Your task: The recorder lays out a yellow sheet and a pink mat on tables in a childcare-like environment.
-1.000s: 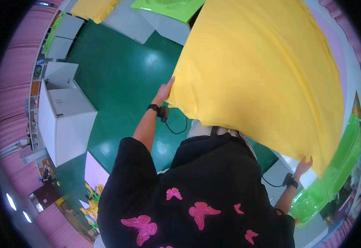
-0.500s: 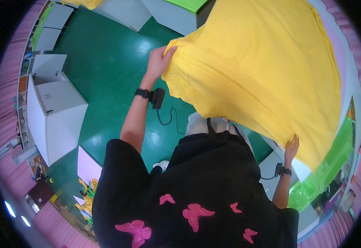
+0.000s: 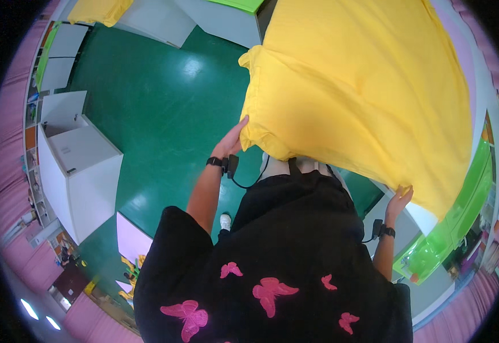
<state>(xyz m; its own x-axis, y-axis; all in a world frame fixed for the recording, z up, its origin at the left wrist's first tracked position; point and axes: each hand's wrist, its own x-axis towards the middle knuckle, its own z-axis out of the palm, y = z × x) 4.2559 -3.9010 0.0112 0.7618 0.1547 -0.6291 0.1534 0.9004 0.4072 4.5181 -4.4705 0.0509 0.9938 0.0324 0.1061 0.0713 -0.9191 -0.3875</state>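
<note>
A large yellow cloth (image 3: pixel 352 97) spreads over the upper right, broad and lightly creased, with a bunched, ruffled left edge. My left hand (image 3: pixel 233 139) is at the lower part of that edge; its fingers close on the fabric and are partly hidden by it. At the cloth's near right edge my right hand (image 3: pixel 398 202) pinches the border between thumb and fingers. Each wrist wears a black strap with a small dark device. What lies beneath most of the cloth is hidden.
A white cabinet (image 3: pixel 84 171) stands on the green floor (image 3: pixel 164 103) at left. Another yellow cloth (image 3: pixel 102 10) lies at the far left. A glossy green surface (image 3: pixel 432 254) curves along the right, beside a grey-white panel (image 3: pixel 384 220). A pink-white board (image 3: pixel 132 237) stands near my left elbow.
My left hand has come down and nearer along the cloth's left edge, leaving the upper corner. The left part of the cloth has dropped flatter. My right hand stays at the near edge.
</note>
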